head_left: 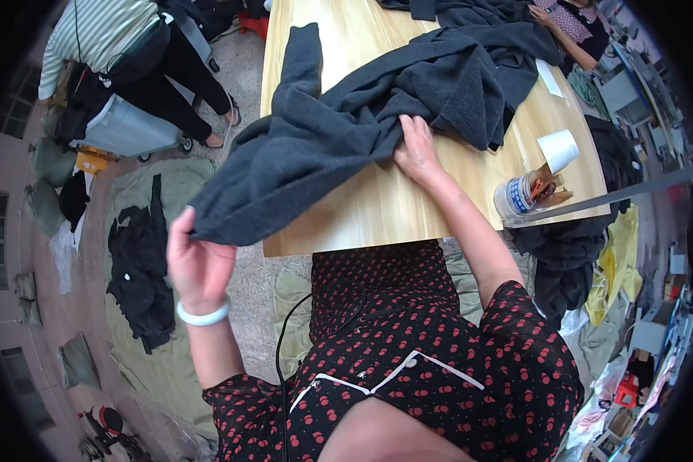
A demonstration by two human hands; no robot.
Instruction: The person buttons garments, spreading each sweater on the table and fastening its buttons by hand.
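Note:
A dark grey long-sleeved garment [308,146] of soft, fleecy cloth lies bunched across the wooden table [346,223]. One of its sleeves points toward the far left of the tabletop. My left hand [200,262], with a pale bangle on the wrist, pinches the garment's corner and holds it out past the table's left edge. The cloth is drawn taut toward that hand. Over the tabletop, my right hand [418,152] grips the garment's near edge, its fingers on top of the fabric and the thumb hidden.
On the right of the table stand a jar of tools [513,197] and a white cup [558,148]. A co-worker's hand [544,17] touches dark cloth at the far right. Another person stands by a grey bin [127,127] at left. Dark clothes [140,269] lie on a floor sheet.

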